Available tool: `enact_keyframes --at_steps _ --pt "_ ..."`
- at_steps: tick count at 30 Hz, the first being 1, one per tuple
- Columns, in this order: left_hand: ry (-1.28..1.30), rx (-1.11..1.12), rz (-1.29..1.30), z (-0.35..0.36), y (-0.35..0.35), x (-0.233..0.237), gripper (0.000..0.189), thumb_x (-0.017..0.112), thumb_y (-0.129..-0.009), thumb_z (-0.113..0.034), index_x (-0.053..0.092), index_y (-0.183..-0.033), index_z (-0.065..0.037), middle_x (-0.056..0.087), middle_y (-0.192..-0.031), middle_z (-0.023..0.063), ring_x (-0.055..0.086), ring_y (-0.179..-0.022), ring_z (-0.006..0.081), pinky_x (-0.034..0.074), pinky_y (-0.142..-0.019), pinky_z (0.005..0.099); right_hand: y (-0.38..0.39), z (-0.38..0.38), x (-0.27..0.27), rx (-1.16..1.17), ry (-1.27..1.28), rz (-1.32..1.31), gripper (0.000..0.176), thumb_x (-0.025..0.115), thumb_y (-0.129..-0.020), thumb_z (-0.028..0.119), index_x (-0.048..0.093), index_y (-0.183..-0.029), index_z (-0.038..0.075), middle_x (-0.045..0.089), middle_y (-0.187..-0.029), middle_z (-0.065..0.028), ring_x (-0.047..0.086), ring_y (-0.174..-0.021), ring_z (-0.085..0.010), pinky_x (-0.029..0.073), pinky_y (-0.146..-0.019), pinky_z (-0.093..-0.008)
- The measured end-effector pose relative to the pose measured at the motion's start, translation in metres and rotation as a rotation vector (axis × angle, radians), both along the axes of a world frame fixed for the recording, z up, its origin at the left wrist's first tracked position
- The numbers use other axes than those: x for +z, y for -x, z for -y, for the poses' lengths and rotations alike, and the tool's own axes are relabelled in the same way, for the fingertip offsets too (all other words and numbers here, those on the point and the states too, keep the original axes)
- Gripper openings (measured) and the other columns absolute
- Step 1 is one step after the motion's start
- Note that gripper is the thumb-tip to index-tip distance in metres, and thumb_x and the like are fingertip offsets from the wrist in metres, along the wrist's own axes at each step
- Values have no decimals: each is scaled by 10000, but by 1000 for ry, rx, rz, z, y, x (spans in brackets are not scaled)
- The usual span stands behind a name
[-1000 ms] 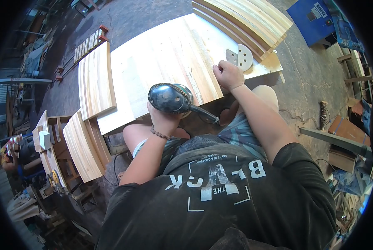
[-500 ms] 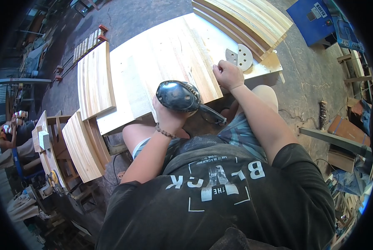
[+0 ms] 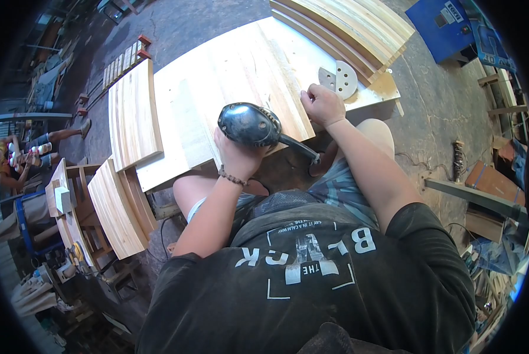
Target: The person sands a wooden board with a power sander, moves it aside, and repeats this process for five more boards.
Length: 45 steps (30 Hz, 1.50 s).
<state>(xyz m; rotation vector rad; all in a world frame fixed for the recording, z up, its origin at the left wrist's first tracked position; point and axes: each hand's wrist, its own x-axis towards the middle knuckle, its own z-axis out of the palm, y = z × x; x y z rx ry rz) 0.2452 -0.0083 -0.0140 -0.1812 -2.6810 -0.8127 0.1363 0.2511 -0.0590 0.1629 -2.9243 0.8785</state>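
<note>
My left hand (image 3: pixel 238 154) is wrapped round a black rounded power tool (image 3: pixel 250 123) above the near edge of a pale striped wooden panel (image 3: pixel 229 74). A dark cord or hose (image 3: pixel 300 147) runs from the tool towards my lap. My right hand (image 3: pixel 325 105) is curled closed at the panel's right edge; whether anything is inside it is hidden. Just beyond that hand, a round sanding disc with holes (image 3: pixel 347 79) lies on the white tabletop (image 3: pixel 303 56).
Curved wooden panels are stacked at the back right (image 3: pixel 359 29); others stand at the left (image 3: pixel 134 115) and lower left (image 3: pixel 117 209). A blue box (image 3: pixel 441 26) is at the top right. Another person (image 3: pixel 10 171) is at the far left.
The power tool and my left hand have shifted slightly up and left. My right hand has barely moved. At the far left, more of the other person shows, with a leg stretched out.
</note>
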Motion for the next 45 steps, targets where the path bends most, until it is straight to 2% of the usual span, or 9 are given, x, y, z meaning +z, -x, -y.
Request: enact_keyframes --at_steps 5,8,17,32,38,45 --pt "-81 11 24 -1 13 4 398 940 -777 -221 774 -1120 -104 799 -1102 97 745 -1057 335 569 -970 465 0 0 0 1 10 8 350 671 -1005 424 773 -873 116 787 -883 -128 772 -851 -362 613 -793 -495" --pt "-31 27 -8 -2 20 8 381 936 -780 -200 781 -1112 -97 808 -1090 99 760 -1037 320 586 -944 447 1 -1 -2 8 13 -11 352 671 -1007 425 767 -869 116 785 -882 -126 770 -846 -364 612 -790 -497" --pt "-147 86 51 0 40 11 355 917 -809 -202 794 -1118 -78 827 -1070 121 789 -1004 301 610 -920 424 1 -1 -2 5 -7 0 343 669 -1010 424 769 -883 122 785 -882 -122 771 -848 -369 614 -793 -500" --pt "-297 124 60 4 54 14 357 922 -821 -183 797 -1129 -52 833 -1080 137 802 -1019 285 613 -921 407 1 -1 -5 8 16 -25 343 679 -1005 428 766 -877 122 783 -875 -119 772 -829 -365 617 -779 -502" --pt "-226 134 56 5 64 20 389 923 -823 -182 790 -1158 -34 831 -1097 147 796 -1047 286 604 -946 405 1 -2 -7 17 21 -25 348 679 -1008 428 757 -865 121 779 -869 -123 768 -823 -368 615 -774 -505" --pt "-282 171 76 7 78 14 419 944 -845 -235 789 -1174 -27 831 -1132 147 794 -1069 281 601 -968 404 2 -2 -7 18 28 -26 348 678 -1005 428 752 -857 122 775 -854 -128 765 -812 -376 611 -763 -510"
